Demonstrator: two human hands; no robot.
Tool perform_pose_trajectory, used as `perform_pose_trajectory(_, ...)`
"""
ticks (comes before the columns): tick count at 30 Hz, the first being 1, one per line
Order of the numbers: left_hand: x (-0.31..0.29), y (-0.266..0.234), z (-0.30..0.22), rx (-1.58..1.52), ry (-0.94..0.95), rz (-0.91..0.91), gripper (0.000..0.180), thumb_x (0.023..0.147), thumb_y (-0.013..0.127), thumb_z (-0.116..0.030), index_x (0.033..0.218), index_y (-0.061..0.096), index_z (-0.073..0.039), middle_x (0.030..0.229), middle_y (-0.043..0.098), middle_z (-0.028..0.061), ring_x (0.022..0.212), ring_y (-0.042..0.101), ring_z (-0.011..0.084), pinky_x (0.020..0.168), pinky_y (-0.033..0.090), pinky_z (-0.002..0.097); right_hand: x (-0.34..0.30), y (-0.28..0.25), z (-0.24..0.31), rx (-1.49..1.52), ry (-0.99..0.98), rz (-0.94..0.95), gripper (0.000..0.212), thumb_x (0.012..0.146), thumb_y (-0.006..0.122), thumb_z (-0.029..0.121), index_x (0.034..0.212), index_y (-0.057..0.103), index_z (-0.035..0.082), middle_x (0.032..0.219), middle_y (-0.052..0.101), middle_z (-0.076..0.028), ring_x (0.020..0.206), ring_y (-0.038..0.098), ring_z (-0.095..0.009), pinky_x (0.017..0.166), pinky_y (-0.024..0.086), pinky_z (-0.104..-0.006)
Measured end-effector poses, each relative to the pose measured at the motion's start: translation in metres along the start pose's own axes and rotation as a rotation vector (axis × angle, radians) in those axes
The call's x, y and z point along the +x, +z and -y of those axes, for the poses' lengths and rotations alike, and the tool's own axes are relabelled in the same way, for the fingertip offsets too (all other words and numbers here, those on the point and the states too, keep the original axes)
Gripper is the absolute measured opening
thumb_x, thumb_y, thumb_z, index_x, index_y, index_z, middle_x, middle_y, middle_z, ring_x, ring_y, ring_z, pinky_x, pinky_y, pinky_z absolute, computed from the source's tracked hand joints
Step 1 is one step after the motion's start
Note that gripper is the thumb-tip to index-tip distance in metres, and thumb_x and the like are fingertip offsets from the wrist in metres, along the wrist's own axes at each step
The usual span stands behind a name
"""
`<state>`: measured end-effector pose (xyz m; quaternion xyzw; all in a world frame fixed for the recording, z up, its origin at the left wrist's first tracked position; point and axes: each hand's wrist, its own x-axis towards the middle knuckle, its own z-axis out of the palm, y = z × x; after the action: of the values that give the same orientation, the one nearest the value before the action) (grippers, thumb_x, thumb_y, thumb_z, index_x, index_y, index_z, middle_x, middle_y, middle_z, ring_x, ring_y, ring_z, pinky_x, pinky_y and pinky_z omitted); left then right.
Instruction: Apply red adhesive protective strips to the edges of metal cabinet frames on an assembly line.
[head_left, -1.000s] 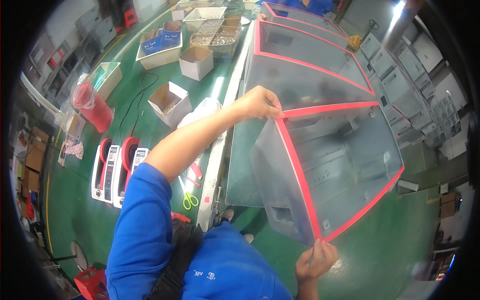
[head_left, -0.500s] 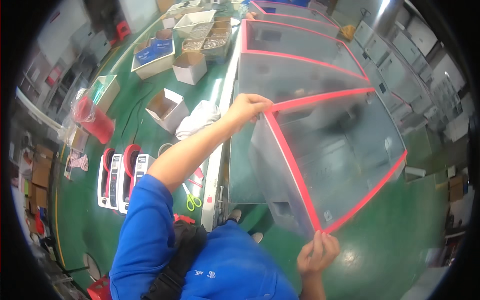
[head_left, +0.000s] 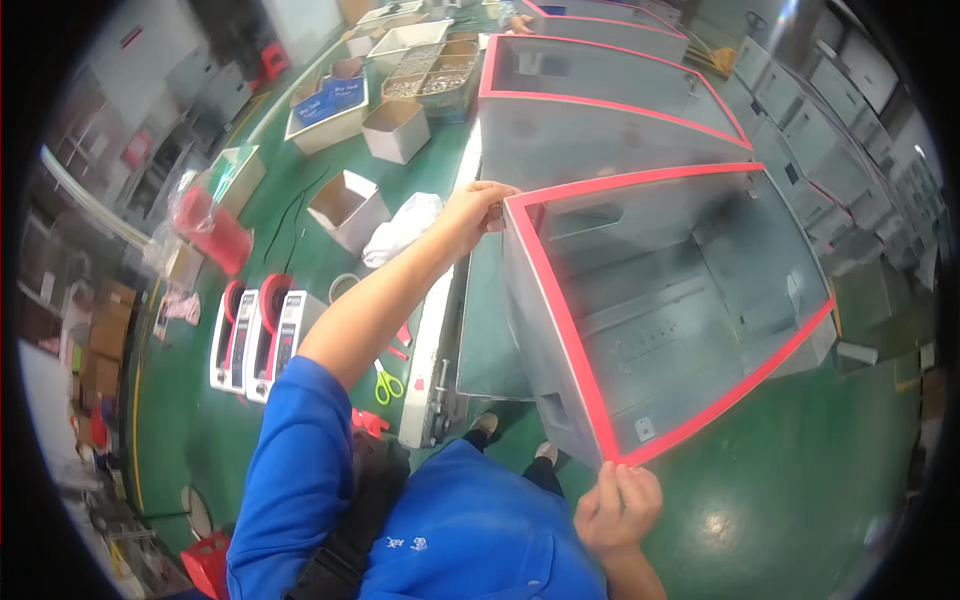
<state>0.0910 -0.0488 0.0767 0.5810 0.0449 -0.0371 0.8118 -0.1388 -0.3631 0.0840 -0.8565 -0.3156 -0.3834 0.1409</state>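
A grey metal box (head_left: 555, 330) with an open top stands in front of me, slightly skewed, with red tape (head_left: 575, 340) along its rim. My left hand (head_left: 480, 215) is closed at its far left corner, fingers bent over the edge. At the near corner, my right hand (head_left: 620, 505) is closed, with its fingertips pressed against the taped rim. The right thumb is partly hidden. Inside the box, a small metal tab (head_left: 645, 428) shows near the close corner.
More grey boxes with red-taped rims (head_left: 610, 90) stand in a row behind. On the green bench at left are two tape dispensers (head_left: 275, 335), green-handled scissors (head_left: 387, 384), a white cloth (head_left: 405, 228), a white carton (head_left: 348, 210) and bins of small parts (head_left: 432, 80).
The box's left side has shifted leftward and turned, so more of its inside shows. Both hands have moved left along with its corners.
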Motion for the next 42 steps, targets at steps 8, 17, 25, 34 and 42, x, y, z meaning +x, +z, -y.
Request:
perform_pose_trajectory(8,-0.077,0.057,0.000,0.725,0.676,-0.456,0.023,0.087,0.050,-0.014,0.104,0.059,-0.001,0.096,0.059,0.0072,0.086,0.053,0.0140,0.076,0.041,0.0251,0.003,-0.002,-0.034,0.240,-0.185,0.075,0.019,0.077,0.052,0.011,0.092,0.062,0.004,0.099,0.057,-0.009,0.092,0.054,-0.022,0.082,0.045,-0.0340)
perform_pose_trajectory(17,-0.178,0.129,0.039,1.214,0.915,-0.220,0.034,0.077,0.047,0.010,0.110,0.053,0.002,0.108,0.054,0.0166,0.100,0.052,0.0334,0.086,0.040,0.0356,0.000,-0.004,-0.069,0.525,-0.322,0.014,0.022,0.073,0.054,0.004,0.093,0.062,0.002,0.092,0.059,-0.010,0.087,0.056,-0.024,0.080,0.047,-0.0351)
perform_pose_trajectory(25,-0.191,0.146,0.059,1.286,0.894,-0.188,0.039,0.073,0.049,0.011,0.111,0.051,0.002,0.115,0.052,0.0177,0.108,0.050,0.0332,0.089,0.041,0.0392,0.053,0.000,-0.111,0.573,-0.537,0.031,0.026,0.064,0.056,0.007,0.089,0.059,-0.002,0.087,0.055,-0.011,0.084,0.055,-0.025,0.073,0.047,-0.0351)
perform_pose_trajectory(34,-0.191,0.145,0.065,1.203,0.888,-0.213,0.044,0.069,0.050,0.011,0.111,0.053,-0.001,0.118,0.050,0.0150,0.112,0.047,0.0307,0.093,0.040,0.0368,0.107,0.027,-0.109,0.730,-1.172,0.036,0.022,0.056,0.056,0.008,0.074,0.055,-0.002,0.075,0.054,-0.009,0.072,0.055,-0.021,0.067,0.048,-0.0294)
perform_pose_trajectory(42,-0.190,0.141,0.069,1.120,0.893,-0.173,0.050,0.068,0.045,0.017,0.114,0.051,0.000,0.120,0.049,0.0157,0.114,0.045,0.0304,0.095,0.038,0.0371,0.114,0.026,-0.110,0.726,-1.261,0.068,0.023,0.057,0.057,0.007,0.077,0.058,-0.003,0.079,0.058,-0.012,0.076,0.058,-0.022,0.070,0.050,-0.0306)
